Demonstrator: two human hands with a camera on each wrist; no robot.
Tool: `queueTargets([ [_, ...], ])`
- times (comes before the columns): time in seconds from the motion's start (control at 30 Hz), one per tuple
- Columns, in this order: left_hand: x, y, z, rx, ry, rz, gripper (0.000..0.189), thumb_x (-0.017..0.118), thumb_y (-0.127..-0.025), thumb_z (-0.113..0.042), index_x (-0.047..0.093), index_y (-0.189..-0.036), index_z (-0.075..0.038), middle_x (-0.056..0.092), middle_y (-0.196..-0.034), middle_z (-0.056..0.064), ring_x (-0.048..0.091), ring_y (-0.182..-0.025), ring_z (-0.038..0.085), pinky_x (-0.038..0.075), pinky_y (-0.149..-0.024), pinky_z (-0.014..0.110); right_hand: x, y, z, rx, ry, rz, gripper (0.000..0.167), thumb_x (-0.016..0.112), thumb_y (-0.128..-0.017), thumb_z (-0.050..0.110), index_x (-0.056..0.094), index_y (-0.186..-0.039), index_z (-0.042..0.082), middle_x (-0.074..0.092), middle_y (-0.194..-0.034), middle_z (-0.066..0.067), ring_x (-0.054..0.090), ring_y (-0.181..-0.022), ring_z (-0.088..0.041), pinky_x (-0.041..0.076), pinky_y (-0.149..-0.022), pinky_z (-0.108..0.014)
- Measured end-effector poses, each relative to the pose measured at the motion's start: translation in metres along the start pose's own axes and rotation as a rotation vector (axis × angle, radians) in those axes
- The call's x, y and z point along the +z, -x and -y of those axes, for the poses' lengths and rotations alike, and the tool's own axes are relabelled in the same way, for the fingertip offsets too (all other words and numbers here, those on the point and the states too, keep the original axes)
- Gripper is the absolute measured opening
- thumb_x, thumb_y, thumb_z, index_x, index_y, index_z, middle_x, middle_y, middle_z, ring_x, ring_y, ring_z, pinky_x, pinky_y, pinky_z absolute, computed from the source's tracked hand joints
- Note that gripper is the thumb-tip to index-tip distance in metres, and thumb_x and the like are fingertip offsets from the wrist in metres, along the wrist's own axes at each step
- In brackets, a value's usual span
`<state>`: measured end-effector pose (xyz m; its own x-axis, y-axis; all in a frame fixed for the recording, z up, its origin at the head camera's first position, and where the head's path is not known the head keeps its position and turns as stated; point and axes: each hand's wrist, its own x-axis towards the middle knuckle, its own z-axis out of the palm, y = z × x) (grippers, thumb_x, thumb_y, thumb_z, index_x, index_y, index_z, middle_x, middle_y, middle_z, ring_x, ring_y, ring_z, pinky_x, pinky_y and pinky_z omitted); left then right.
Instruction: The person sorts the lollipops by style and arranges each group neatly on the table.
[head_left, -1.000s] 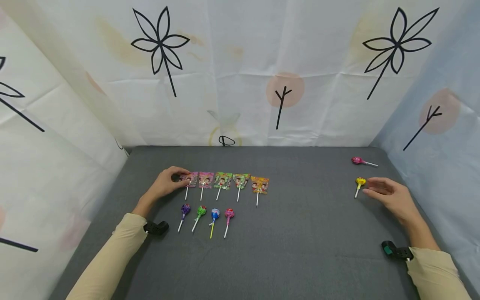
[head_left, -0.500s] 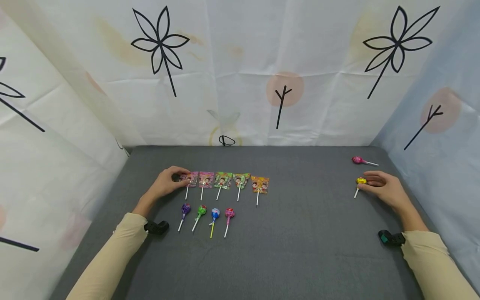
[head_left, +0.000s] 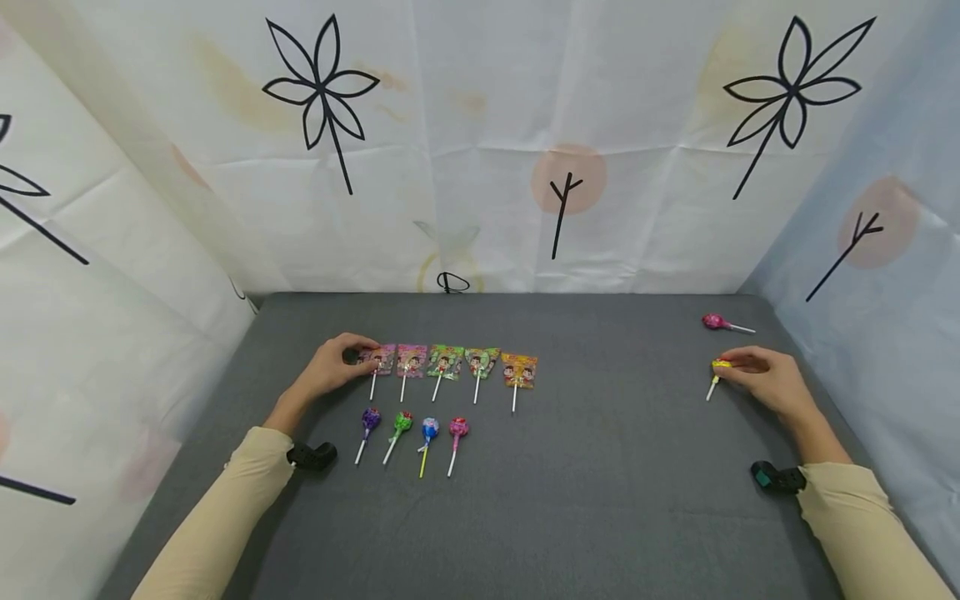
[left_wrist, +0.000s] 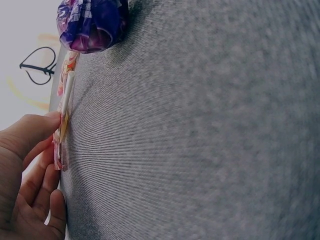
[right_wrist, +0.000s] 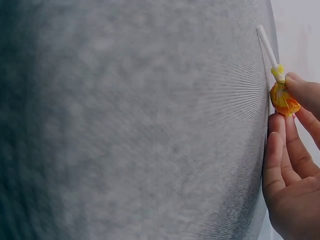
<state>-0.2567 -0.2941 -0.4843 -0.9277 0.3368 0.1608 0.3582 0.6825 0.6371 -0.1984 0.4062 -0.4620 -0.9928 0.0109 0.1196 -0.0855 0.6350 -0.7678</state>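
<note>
At the right of the table, my right hand (head_left: 772, 383) pinches a yellow lollipop (right_wrist: 285, 99) by its wrapped head, between thumb and fingers. Its white stick points down toward the near side. My left hand (head_left: 337, 365) has thumb and fingers on the left edge of a pink flat-packet lollipop (head_left: 384, 358), the leftmost of the upper row. In the left wrist view the thumb (left_wrist: 37, 127) lies over that packet, and a purple lollipop (left_wrist: 92, 25) shows close by. A pink-red lollipop (head_left: 714, 321) lies beyond my right hand, touching nothing.
Beside the held packet run a second pink packet (head_left: 412, 361), green packets (head_left: 446, 362) and an orange packet (head_left: 520, 370). Nearer lies a row of round lollipops: purple, green (head_left: 402, 421), blue (head_left: 430, 428) and pink (head_left: 459, 427). Printed cloth (head_left: 480, 208) walls the grey table (head_left: 600, 500).
My right hand has moved left onto the yellow lollipop and now pinches its head, where a second ago the fingers were beside it. My left hand has stayed in place.
</note>
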Motion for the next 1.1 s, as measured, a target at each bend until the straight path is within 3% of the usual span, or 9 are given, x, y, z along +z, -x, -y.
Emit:
queueTargets([
  [0.13,0.0,0.0,0.001,0.002,-0.002,0.004,0.034,0.077,-0.093,-0.014,0.07,-0.123,0.001,0.062,-0.122,0.021,0.054,-0.115,0.04,0.037,-0.099,0.06,0.0,0.0,0.001,0.016,-0.032,-0.014,0.038,0.079,-0.092,0.016,0.066,-0.115,-0.012,0.068,-0.091,0.02,0.061,-0.08,0.009,0.048,-0.064,-0.016],
  [0.33,-0.001,0.0,0.0,0.004,0.0,0.006,0.034,0.077,-0.093,-0.014,0.07,-0.123,0.001,0.063,-0.122,0.021,0.054,-0.116,0.04,0.036,-0.1,0.061,0.003,0.005,0.008,0.039,-0.089,0.022,0.042,0.077,-0.094,0.018,0.063,-0.122,-0.01,0.067,-0.096,0.02,0.063,-0.082,0.004,0.051,-0.067,-0.019],
  [0.53,0.0,0.0,0.0,-0.003,0.0,0.005,0.034,0.077,-0.093,-0.014,0.07,-0.123,0.001,0.062,-0.121,0.021,0.054,-0.115,0.039,0.037,-0.099,0.06,0.02,0.011,0.025,0.006,-0.235,0.058,0.04,0.074,-0.095,0.011,0.059,-0.124,-0.013,0.067,-0.101,0.014,0.067,-0.086,-0.003,0.056,-0.072,-0.023],
  [0.67,0.0,0.0,0.001,-0.009,-0.001,0.006,0.034,0.077,-0.093,-0.015,0.07,-0.123,0.001,0.062,-0.121,0.021,0.054,-0.115,0.04,0.037,-0.098,0.06,0.037,0.014,0.039,-0.026,-0.274,0.093,0.038,0.073,-0.096,0.011,0.06,-0.123,-0.013,0.068,-0.106,0.006,0.069,-0.088,-0.008,0.056,-0.074,-0.025],
  [0.93,0.0,0.0,0.003,0.004,0.002,0.001,0.034,0.077,-0.093,-0.015,0.07,-0.123,0.0,0.062,-0.121,0.02,0.055,-0.114,0.039,0.037,-0.098,0.06,0.08,0.021,0.078,-0.083,-0.339,0.249,0.038,0.071,-0.098,0.011,0.058,-0.126,-0.011,0.065,-0.117,-0.024,0.071,-0.093,-0.018,0.057,-0.078,-0.034],
  [1.1,0.0,-0.001,0.003,0.013,0.0,-0.002,0.033,0.077,-0.093,-0.014,0.071,-0.122,0.001,0.063,-0.12,0.02,0.055,-0.114,0.039,0.038,-0.098,0.06,0.107,0.023,0.103,-0.077,-0.423,0.364,0.036,0.072,-0.096,0.006,0.059,-0.126,-0.01,0.062,-0.121,-0.027,0.071,-0.098,-0.029,0.056,-0.083,-0.042],
])
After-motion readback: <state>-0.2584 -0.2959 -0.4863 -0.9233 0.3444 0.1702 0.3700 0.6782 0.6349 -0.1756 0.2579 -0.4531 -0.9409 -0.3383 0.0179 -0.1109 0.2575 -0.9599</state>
